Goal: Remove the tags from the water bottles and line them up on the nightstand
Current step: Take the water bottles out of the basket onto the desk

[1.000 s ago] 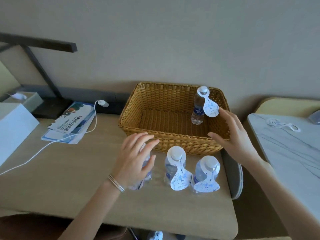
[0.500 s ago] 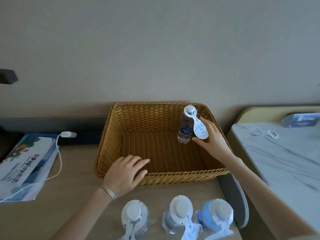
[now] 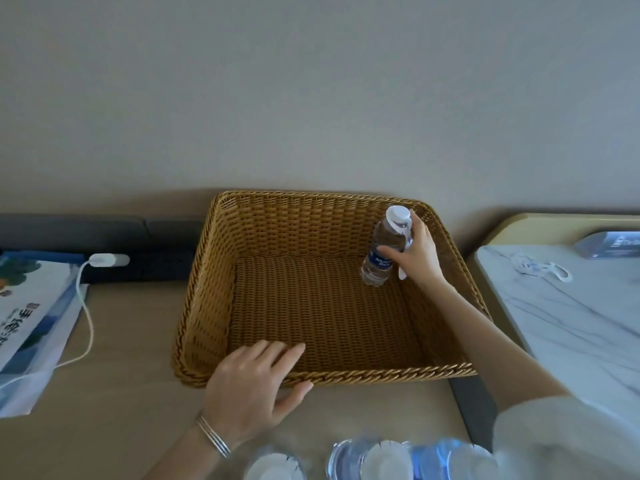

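Note:
A small clear water bottle [image 3: 380, 252] with a blue label and a white paper tag on its cap stands in the far right corner of a wicker basket [image 3: 207, 306]. My right hand [image 3: 417, 254] is wrapped around the bottle's right side, covering most of the tag. My left hand [image 3: 251, 386] lies flat with spread fingers on the basket's near rim, holding nothing. Three more tagged bottles [image 3: 370, 460] stand blurred at the bottom edge, in front of the basket on the wooden nightstand [image 3: 121, 393].
Printed leaflets [image 3: 31, 320] and a white cable with a plug [image 3: 104, 260] lie at the left. A marble-topped table [image 3: 571, 323] stands to the right, with a white tag or cord [image 3: 540, 270] and a small box [image 3: 609, 244] on it. A wall rises behind.
My right hand has reached into the basket and closed on the bottle. My left hand has left the front bottles and settled on the basket rim. The view has tilted up.

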The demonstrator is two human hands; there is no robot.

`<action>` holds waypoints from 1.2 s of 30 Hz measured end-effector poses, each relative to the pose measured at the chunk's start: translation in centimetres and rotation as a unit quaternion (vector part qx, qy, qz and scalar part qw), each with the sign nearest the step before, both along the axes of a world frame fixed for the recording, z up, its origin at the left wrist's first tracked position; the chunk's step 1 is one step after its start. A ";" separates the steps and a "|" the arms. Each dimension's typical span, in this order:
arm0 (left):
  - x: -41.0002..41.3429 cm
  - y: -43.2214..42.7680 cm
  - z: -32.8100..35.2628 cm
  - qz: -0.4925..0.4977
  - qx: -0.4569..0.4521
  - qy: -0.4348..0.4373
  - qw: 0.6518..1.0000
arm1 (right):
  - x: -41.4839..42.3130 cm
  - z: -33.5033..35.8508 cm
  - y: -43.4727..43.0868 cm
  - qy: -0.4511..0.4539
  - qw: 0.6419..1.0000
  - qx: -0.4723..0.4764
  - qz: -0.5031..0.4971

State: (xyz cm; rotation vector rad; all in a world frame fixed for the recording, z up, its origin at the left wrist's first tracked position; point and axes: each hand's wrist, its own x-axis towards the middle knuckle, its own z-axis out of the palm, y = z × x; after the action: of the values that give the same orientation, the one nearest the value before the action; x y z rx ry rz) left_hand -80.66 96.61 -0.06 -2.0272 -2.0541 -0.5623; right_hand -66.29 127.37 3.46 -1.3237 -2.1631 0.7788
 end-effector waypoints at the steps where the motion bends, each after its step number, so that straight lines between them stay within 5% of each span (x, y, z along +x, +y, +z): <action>1: 0.0 0.0 0.0 0.000 0.001 -0.003 1.000 | -0.4 -0.3 0.2 0.014 1.000 -0.008 -0.008; 18: -0.3 0.5 -0.4 0.004 0.011 0.002 1.000 | -1.3 -0.7 -0.7 0.065 0.997 0.038 -0.032; 36: -0.5 -5.4 0.9 0.079 -0.002 0.000 0.997 | 1.7 13.4 -14.2 0.171 0.974 0.080 0.127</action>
State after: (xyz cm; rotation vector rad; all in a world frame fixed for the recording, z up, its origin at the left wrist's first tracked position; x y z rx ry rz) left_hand -81.13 91.16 0.85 -1.8461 -2.1914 -0.5276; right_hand -64.57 113.22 16.86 -0.7758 -2.0828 0.8405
